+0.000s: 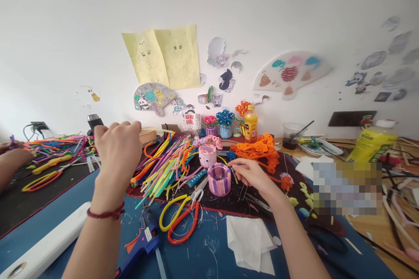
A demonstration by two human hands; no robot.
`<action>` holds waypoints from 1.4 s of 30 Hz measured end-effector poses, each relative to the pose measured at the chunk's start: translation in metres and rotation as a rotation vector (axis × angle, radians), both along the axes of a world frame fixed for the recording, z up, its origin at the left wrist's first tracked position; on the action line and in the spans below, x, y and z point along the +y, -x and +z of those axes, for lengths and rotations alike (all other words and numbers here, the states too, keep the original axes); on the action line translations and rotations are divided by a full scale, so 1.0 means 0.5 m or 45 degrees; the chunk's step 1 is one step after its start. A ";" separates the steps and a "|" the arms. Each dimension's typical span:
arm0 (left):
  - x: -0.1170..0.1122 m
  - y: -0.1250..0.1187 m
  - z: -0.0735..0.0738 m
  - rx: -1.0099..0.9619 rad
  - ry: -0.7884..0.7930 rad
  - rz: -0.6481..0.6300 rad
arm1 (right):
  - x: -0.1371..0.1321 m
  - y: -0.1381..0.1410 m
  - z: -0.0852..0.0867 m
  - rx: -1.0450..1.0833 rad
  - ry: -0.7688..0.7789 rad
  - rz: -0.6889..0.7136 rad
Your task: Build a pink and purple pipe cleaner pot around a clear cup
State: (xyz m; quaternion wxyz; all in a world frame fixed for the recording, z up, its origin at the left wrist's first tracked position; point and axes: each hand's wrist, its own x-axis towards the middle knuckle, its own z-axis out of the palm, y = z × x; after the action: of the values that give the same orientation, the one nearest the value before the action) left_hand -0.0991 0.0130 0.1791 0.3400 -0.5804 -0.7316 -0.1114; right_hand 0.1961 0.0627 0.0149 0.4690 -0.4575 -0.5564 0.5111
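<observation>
My left hand [118,150] is raised at the left above the mat, its fingers closed. What it grips, if anything, is hidden behind the fist. My right hand [249,175] reaches in from the right, fingers bent and apart, with its fingertips at the right rim of a pink and purple striped cup [219,180]. That cup stands upright and is see-through inside. Just behind it is a light pink cup [207,156] with small dark eyes and fuzzy pink trim. To the left lies a heap of colourful pipe cleaners [166,163].
In front lie scissors [179,222], a blue glue gun [149,239] and a white tissue [250,244]. Behind are orange fuzzy flowers [258,150], a juice bottle [251,124] and a plastic cup [291,136]. Another person's arm [15,163] rests at far left.
</observation>
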 end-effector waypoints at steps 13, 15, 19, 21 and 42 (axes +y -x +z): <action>0.072 -0.143 -0.038 -0.174 0.446 -0.852 | -0.042 -0.004 0.045 0.124 -0.052 0.440; 0.081 -0.166 -0.064 -0.182 0.508 -0.764 | -0.045 -0.003 0.045 0.083 -0.053 0.479; 0.083 -0.197 -0.117 -0.245 0.575 -0.482 | -0.035 0.001 0.029 -0.024 -0.009 0.431; 0.079 -0.209 -0.142 -0.272 0.614 -0.388 | -0.026 0.002 0.015 -0.108 0.028 0.367; -0.001 -0.229 -0.216 -0.471 0.190 -0.480 | -0.043 0.073 0.004 -0.638 -0.565 -0.129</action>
State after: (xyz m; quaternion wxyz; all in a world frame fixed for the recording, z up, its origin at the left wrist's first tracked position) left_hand 0.0155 0.0125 0.0712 0.1301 -0.6994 -0.6665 -0.2228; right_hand 0.1595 0.0413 0.0168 0.4307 -0.4828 -0.7285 0.2251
